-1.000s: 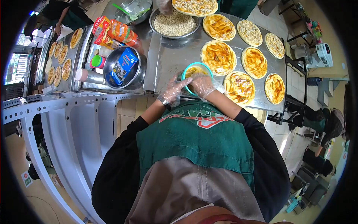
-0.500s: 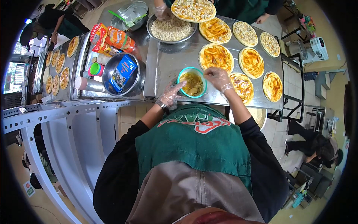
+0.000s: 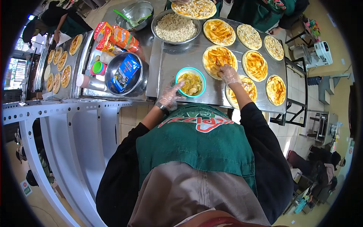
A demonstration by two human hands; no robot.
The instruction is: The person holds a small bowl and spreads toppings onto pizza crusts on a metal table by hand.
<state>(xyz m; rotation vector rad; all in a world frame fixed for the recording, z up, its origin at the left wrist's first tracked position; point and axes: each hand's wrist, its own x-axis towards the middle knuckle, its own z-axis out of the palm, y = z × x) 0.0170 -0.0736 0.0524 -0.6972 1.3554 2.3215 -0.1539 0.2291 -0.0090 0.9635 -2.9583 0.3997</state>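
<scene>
My left hand (image 3: 169,97), in a clear plastic glove, is open with its fingers against the left side of a teal-rimmed bowl (image 3: 204,80). Yellowish food pieces in liquid (image 3: 192,84) fill the bowl. My right hand (image 3: 229,75), also gloved, is over the lower right edge of a sauced pizza base (image 3: 216,56). Its fingers are pinched together and point down; what they hold is too small to make out. Just below my right wrist lies another sauced base (image 3: 248,87), partly covered by my forearm.
More pizza bases (image 3: 254,66) lie on the metal table (image 3: 170,56). A bowl of crumbly topping (image 3: 176,27) stands at the back, beside a co-worker's gloved hand (image 3: 181,1) at a topped pizza (image 3: 194,8). Left are a metal bowl (image 3: 140,85), packets (image 3: 124,38) and a white metal frame (image 3: 56,109).
My right hand has moved from the teal-rimmed bowl to the sauced base. The bowl shows fully, slightly further left. The co-worker's gloved hand has moved from the crumbly topping to the topped pizza.
</scene>
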